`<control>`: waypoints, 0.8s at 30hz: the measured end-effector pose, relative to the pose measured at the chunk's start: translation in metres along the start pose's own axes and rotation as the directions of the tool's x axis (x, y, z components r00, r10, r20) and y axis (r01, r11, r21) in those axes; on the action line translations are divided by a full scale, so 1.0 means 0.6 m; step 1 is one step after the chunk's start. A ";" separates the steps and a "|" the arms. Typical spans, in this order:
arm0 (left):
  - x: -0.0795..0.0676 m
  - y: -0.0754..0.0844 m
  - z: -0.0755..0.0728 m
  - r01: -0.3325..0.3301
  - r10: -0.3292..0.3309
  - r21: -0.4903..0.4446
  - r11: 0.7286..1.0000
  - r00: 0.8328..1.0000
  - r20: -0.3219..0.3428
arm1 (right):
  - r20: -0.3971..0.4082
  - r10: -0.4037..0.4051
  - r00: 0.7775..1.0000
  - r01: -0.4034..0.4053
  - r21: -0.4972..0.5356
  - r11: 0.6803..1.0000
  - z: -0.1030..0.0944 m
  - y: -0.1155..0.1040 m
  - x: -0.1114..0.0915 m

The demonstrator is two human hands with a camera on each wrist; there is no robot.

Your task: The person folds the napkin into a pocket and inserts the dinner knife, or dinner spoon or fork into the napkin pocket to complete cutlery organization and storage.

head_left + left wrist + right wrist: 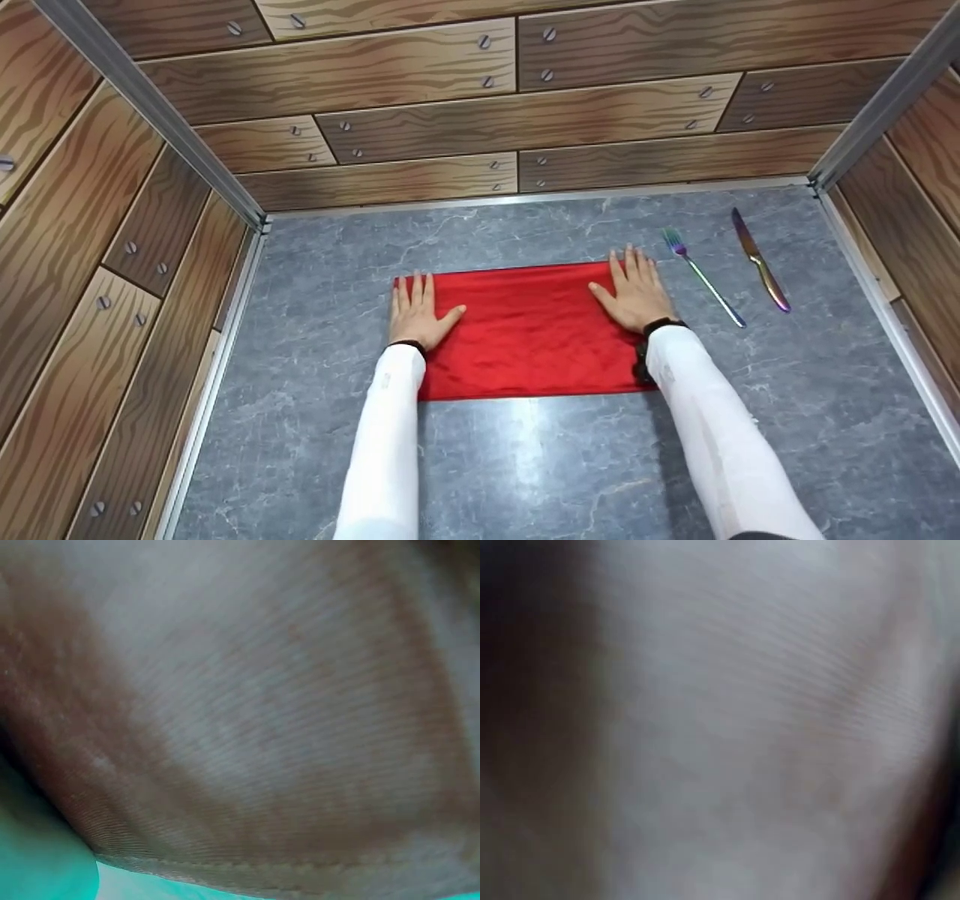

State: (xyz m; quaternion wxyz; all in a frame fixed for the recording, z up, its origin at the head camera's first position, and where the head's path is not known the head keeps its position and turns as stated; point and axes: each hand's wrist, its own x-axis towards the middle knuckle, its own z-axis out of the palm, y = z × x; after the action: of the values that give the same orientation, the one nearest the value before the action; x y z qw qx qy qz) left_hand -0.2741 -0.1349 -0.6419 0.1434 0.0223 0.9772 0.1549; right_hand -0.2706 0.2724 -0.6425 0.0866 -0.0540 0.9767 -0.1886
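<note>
A red cloth (pixel 525 330), shaped as a wide rectangle with slight wrinkles, lies flat on the grey floor panel. On its left end rests my left hand (pixel 421 319), palm down, fingers straight and thumb spread inward. At the opposite end my right hand (pixel 636 294) lies palm down too, its fingertips reaching just past the far edge. Both wrist views are filled by a blurred, finely ribbed close surface; what it is, I cannot tell.
Right of the cloth lie a rainbow-coloured fork (pixel 705 279) and, farther right, a matching knife (pixel 759 259). Wood-patterned walls (pixel 420 124) with metal edge strips enclose the grey marbled surface (pixel 315 450) at the back and both sides.
</note>
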 end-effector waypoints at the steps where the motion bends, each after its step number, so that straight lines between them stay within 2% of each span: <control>1: -0.001 0.000 -0.002 -0.005 0.005 0.000 1.000 1.000 -0.002 | -0.004 -0.005 1.000 0.005 0.007 1.000 -0.001 -0.001 -0.001; 3: -0.006 -0.001 -0.007 -0.030 0.031 0.020 0.999 0.999 -0.029 | -0.018 -0.022 1.000 0.022 0.011 1.000 -0.003 -0.007 -0.005; 6: -0.025 0.005 -0.010 -0.114 0.120 0.066 0.991 0.987 -0.104 | -0.037 -0.076 0.996 0.075 -0.020 0.997 -0.004 -0.022 -0.026; 8: -0.048 0.013 -0.008 -0.195 0.207 0.094 0.976 0.966 -0.153 | -0.040 -0.135 0.990 0.133 -0.052 0.990 -0.003 -0.035 -0.052; 10: -0.082 0.021 -0.004 -0.267 0.284 0.120 0.956 0.945 -0.164 | -0.035 -0.190 0.981 0.187 -0.083 0.979 0.002 -0.045 -0.084; 12: -0.116 0.018 0.012 -0.313 0.331 0.128 0.941 0.930 -0.160 | -0.023 -0.229 0.973 0.225 -0.097 0.969 0.009 -0.047 -0.120; 15: -0.158 0.001 0.038 -0.314 0.330 0.125 0.941 0.932 -0.147 | -0.011 -0.230 0.973 0.228 -0.091 0.969 0.019 -0.033 -0.168; 18: -0.179 -0.019 0.058 -0.303 0.314 0.085 0.949 0.936 -0.160 | 0.004 -0.208 0.978 0.208 -0.071 0.976 0.024 -0.008 -0.199; 24: -0.186 -0.035 0.069 -0.309 0.319 0.085 0.947 0.930 -0.181 | 0.001 -0.211 0.978 0.210 -0.068 0.975 0.026 0.018 -0.214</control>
State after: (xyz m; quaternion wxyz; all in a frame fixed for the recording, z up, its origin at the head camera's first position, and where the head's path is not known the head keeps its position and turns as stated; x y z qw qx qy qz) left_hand -0.1552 -0.1523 -0.6555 0.0210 0.1672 0.9742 0.1504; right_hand -0.1429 0.2942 -0.6420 0.0614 -0.1594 0.9716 -0.1635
